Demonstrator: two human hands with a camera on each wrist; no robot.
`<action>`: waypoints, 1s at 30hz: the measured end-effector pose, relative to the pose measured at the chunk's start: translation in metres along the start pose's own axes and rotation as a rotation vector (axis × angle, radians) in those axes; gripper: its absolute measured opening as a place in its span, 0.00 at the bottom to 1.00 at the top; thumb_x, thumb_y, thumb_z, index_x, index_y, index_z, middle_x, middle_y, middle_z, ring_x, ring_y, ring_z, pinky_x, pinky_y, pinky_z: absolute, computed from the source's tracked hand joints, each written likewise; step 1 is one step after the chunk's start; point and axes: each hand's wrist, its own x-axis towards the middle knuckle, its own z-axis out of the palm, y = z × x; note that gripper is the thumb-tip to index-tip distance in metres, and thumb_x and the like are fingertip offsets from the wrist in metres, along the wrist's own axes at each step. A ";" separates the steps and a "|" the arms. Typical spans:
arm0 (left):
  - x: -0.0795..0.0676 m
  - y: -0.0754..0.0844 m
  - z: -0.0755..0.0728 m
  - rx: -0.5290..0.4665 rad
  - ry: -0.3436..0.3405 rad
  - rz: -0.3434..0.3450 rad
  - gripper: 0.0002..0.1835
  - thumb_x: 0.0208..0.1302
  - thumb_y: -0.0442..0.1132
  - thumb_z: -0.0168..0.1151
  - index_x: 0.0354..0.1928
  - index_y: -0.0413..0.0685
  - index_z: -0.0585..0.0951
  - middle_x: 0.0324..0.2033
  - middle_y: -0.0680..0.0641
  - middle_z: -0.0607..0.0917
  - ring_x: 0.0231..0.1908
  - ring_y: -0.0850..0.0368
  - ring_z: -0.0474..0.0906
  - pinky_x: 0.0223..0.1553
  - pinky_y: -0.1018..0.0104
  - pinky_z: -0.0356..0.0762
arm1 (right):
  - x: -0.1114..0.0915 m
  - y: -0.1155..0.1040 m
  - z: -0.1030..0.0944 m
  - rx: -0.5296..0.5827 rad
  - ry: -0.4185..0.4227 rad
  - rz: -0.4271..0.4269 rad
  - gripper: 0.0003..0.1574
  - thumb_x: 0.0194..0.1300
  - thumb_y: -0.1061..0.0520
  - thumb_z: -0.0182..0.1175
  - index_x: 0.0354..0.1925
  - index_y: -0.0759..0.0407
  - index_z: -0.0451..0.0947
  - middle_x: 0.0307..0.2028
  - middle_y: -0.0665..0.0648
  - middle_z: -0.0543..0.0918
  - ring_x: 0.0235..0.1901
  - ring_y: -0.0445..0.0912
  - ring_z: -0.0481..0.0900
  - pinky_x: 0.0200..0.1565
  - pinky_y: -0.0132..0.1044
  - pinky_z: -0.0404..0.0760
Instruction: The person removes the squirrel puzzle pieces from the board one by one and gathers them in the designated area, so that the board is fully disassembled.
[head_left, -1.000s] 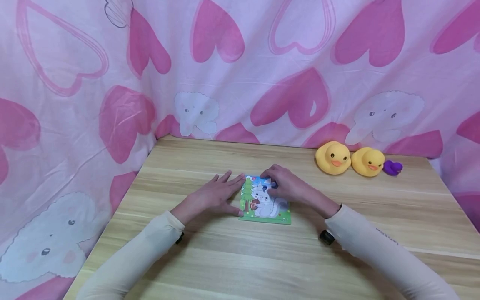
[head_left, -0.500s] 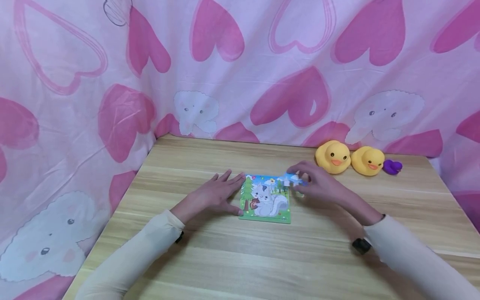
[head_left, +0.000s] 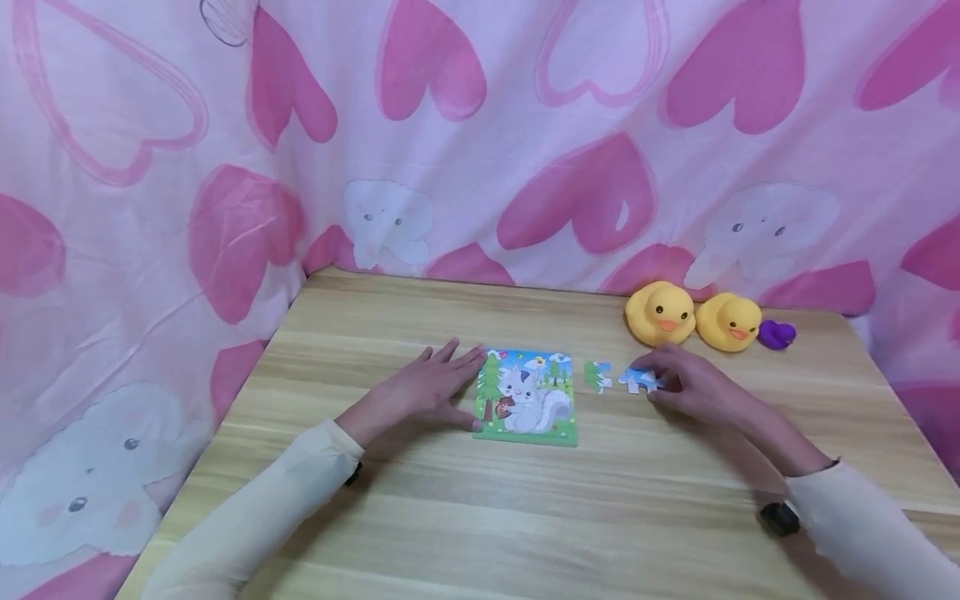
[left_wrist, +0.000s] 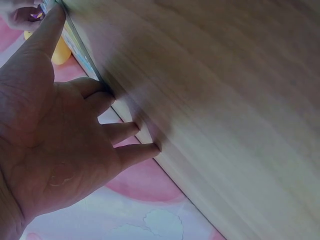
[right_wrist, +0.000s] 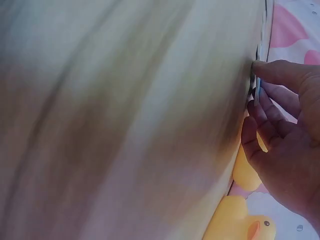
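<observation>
A square jigsaw puzzle (head_left: 527, 400) with a white squirrel, a green tree and a nut lies on the wooden table. My left hand (head_left: 420, 388) rests at its left edge, thumb near the lower corner and fingers spread near the upper one. To the right of the puzzle, a green-and-blue puzzle piece (head_left: 596, 377) lies by itself. Beside that, my right hand (head_left: 697, 386) pinches a blue-and-white puzzle piece (head_left: 637, 380) between thumb and fingers, low over the table. In the right wrist view this piece (right_wrist: 257, 92) shows only as a thin edge.
Two yellow rubber ducks (head_left: 660, 314) and a small purple duck (head_left: 777, 335) stand at the back right, just beyond my right hand. Behind the wooden table (head_left: 480, 517) hangs a pink curtain (head_left: 450, 150) with hearts.
My right hand has moved from over the puzzle to the right, carrying a piece away. A green-and-blue piece now shows apart from the puzzle. The left hand has stayed at the puzzle's edge.
</observation>
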 end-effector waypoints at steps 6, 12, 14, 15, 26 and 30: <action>-0.001 -0.004 0.004 0.010 -0.003 -0.006 0.62 0.61 0.77 0.64 0.87 0.62 0.44 0.87 0.57 0.44 0.86 0.41 0.34 0.84 0.32 0.40 | 0.003 0.001 0.003 0.017 -0.025 0.007 0.29 0.67 0.61 0.73 0.64 0.49 0.82 0.52 0.55 0.82 0.45 0.46 0.79 0.46 0.33 0.85; 0.000 -0.002 0.002 0.004 -0.001 0.003 0.62 0.61 0.76 0.64 0.87 0.62 0.44 0.87 0.57 0.44 0.86 0.41 0.34 0.84 0.32 0.40 | 0.007 -0.003 -0.001 -0.041 -0.037 0.005 0.32 0.64 0.55 0.76 0.65 0.51 0.81 0.52 0.54 0.81 0.44 0.46 0.77 0.44 0.34 0.81; 0.000 -0.001 0.001 0.006 0.000 0.004 0.62 0.62 0.76 0.64 0.87 0.61 0.44 0.87 0.57 0.44 0.86 0.41 0.34 0.84 0.32 0.40 | 0.013 -0.010 0.000 -0.064 -0.024 -0.017 0.34 0.63 0.51 0.77 0.65 0.52 0.82 0.53 0.55 0.82 0.45 0.47 0.78 0.45 0.37 0.81; 0.000 0.000 0.001 0.004 0.000 0.004 0.62 0.62 0.76 0.65 0.87 0.61 0.44 0.87 0.57 0.45 0.86 0.41 0.34 0.84 0.32 0.39 | 0.016 -0.014 0.001 -0.074 -0.016 -0.025 0.34 0.63 0.48 0.78 0.65 0.52 0.82 0.54 0.55 0.82 0.46 0.47 0.78 0.46 0.39 0.82; -0.002 0.002 0.001 0.002 0.007 0.015 0.61 0.62 0.75 0.65 0.87 0.60 0.45 0.87 0.56 0.45 0.86 0.40 0.35 0.83 0.32 0.41 | 0.061 -0.082 0.037 -0.065 -0.052 -0.093 0.31 0.65 0.51 0.74 0.64 0.55 0.82 0.54 0.53 0.84 0.50 0.47 0.80 0.56 0.48 0.83; -0.002 0.002 0.000 0.011 0.015 0.010 0.61 0.62 0.75 0.65 0.87 0.61 0.46 0.87 0.57 0.45 0.86 0.40 0.36 0.83 0.32 0.42 | 0.071 -0.098 0.042 -0.098 -0.066 -0.076 0.33 0.62 0.49 0.77 0.63 0.56 0.82 0.56 0.55 0.83 0.50 0.47 0.79 0.57 0.49 0.85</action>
